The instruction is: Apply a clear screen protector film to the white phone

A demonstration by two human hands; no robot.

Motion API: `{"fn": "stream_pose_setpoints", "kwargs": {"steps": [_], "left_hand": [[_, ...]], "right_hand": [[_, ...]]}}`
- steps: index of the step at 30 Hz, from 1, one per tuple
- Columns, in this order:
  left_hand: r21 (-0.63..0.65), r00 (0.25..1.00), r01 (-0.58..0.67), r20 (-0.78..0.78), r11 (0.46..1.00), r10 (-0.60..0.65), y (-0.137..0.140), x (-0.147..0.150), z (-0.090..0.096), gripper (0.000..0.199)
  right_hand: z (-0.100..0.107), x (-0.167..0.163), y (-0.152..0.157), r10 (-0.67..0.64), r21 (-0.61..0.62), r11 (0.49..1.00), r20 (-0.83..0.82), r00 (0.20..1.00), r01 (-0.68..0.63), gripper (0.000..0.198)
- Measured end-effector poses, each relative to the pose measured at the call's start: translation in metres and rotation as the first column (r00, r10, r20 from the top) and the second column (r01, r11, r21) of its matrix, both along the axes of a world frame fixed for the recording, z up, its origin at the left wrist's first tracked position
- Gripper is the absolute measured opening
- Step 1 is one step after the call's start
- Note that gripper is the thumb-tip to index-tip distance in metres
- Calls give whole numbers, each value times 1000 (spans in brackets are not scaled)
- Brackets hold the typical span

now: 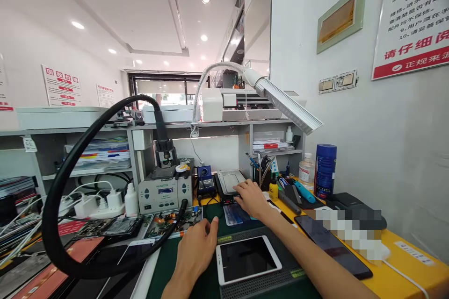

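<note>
My right hand [251,200] reaches forward with fingers stretched out, its fingertips at the right edge of a flat heating plate [229,181] with a pale top and dark base. My left hand [197,245] rests on the green mat [168,261], fingers loosely bent, thumb apart; nothing shows in it. Between my forearms lies a white-framed tablet [249,259], its dark screen facing up, on a grey perforated pad [280,243]. A bluish clear card or packet [236,215] lies just in front of the heating plate.
A hot-air station [164,194] stands at the back left; its thick black hose [52,224] loops across the left side. A phone [333,245], a yellow bottle [273,189], a tool holder [263,173] and a blue canister [325,170] are on the right. A lamp [284,103] hangs above.
</note>
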State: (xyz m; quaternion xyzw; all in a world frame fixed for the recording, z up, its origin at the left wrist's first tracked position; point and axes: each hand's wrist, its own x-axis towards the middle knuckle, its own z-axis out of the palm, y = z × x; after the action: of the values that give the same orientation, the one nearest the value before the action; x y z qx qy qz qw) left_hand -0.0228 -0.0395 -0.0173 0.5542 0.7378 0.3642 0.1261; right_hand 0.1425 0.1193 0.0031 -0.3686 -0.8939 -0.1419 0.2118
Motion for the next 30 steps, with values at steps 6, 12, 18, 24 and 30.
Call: {"fn": "stream_pose_setpoints", "kwargs": {"steps": [6,12,18,24,30], "left_hand": [[-38,997,-9,-83,999,6,1,2,2,47],[-35,993,-8,-117,999,4,-1,2,1,47],[-36,990,-3,-139,999,-2,1,2,0,48],[-31,989,2,-146,1000,-7,1,3,-2,49],[-37,989,23,-146,999,-28,2,2,-4,50]], "right_hand": [[-16,-6,12,27,147,988,67,997,-37,25],[-21,-4,16,45,246,968,65,997,-59,19],[-23,-3,18,50,331,942,40,998,-61,19],[-28,-5,18,44,393,918,30,999,-52,17],[-33,-8,18,40,426,904,-10,999,-32,24]]}}
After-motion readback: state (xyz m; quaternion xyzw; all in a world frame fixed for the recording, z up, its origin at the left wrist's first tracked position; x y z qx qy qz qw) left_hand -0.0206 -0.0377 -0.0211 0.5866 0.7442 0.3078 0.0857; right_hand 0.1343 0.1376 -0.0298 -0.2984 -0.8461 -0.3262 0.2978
